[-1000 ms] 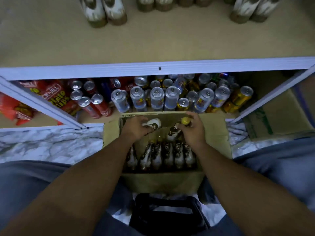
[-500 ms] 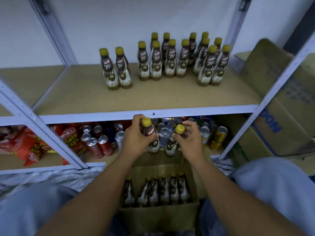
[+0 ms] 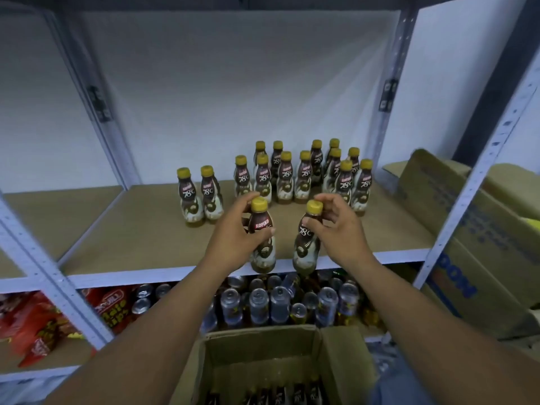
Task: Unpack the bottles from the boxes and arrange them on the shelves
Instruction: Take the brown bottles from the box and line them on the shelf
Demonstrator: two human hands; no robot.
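Head view: 2 bottles held upright at the front edge of the shelf.

The left hand grips the left bottle around its upper body. The right hand pinches the right bottle at the neck, below the yellow cap. The hands are apart, 1 bottle each. Both bases sit level with the shelf's front rail; contact cannot be told. At the back of the shelf stands a bottle group, with a bottle pair at the shelf's centre-left. Below the shelf front is an open box holding more bottles. Cans stand under the shelf.
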